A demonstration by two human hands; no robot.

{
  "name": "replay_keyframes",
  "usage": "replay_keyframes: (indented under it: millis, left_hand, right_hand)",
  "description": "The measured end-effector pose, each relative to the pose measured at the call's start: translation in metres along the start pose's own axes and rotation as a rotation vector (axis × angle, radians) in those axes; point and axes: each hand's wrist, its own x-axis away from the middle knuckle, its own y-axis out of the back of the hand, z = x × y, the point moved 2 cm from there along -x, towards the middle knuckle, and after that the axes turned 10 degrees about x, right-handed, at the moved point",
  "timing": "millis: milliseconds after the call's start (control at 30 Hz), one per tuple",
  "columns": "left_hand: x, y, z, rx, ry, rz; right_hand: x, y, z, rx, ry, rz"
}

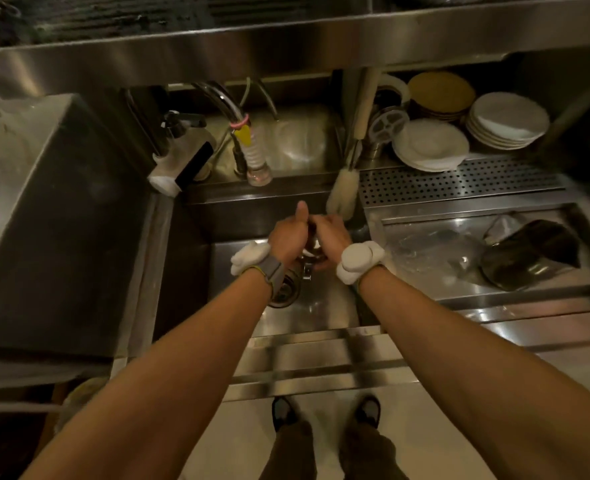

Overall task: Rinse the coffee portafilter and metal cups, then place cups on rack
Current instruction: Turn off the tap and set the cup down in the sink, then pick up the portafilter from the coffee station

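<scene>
- Your left hand (pixel 288 237) and right hand (pixel 328 237) are closing together around a metal piece (pixel 309 252), probably the portafilter, over the sink (pixel 321 317).
- You are holding it forward of the faucet nozzle (pixel 259 173); keep it low, gripping firmly.

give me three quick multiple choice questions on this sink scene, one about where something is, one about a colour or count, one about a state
1. Where do the white plates sit?
A. in the sink basin
B. behind the perforated drain tray, right of the sink
C. on the floor

2. What colour is the tag on the faucet hose?
A. blue
B. yellow
C. black

3. What are the two hands doing?
A. resting on the counter
B. reaching for the plates
C. closed together on a metal piece over the sink

Answers:
1 B, the stacks stand beyond the perforated tray.
2 B, the tag shows yellow.
3 C, left hand and right hand meet on the metal piece above the sink.
</scene>
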Motion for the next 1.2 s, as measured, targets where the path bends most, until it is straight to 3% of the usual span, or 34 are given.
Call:
replay_keyframes:
  millis: [200, 400, 600, 733, 967, 1100, 1200]
  left_hand:
    - [0.019, -0.033, -0.046, -0.190, -0.091, -0.126]
    - [0.044, -0.119, -0.070, 0.058, -0.041, 0.021]
    - [0.038, -0.171, -0.062, -0.009, 0.011, 0.061]
    - [0.031, -0.185, -0.053, 0.016, 0.042, 0.062]
    - [0.025, -0.186, -0.041, 0.001, 0.100, -0.001]
    - [0.025, -0.180, -0.050, -0.235, 0.020, -0.108]
    - [0.027, -0.181, -0.062, -0.367, -0.169, -0.184]
  right_hand:
    - [0.021, 0.076, 0.025, 0.236, 0.265, 0.025]
    - [0.021, 0.159, 0.004, 0.470, 0.386, -0.013]
    - [0.009, 0.193, -0.025, 0.449, 0.299, 0.033]
    - [-0.001, 0.199, -0.041, 0.220, 0.170, 0.042]
    - [-0.002, 0.202, -0.044, 0.207, 0.154, 0.077]
    - [0.000, 0.215, -0.032, 0.409, 0.189, 0.032]
    - [0.006, 0.230, -0.027, 0.511, 0.265, 0.005]
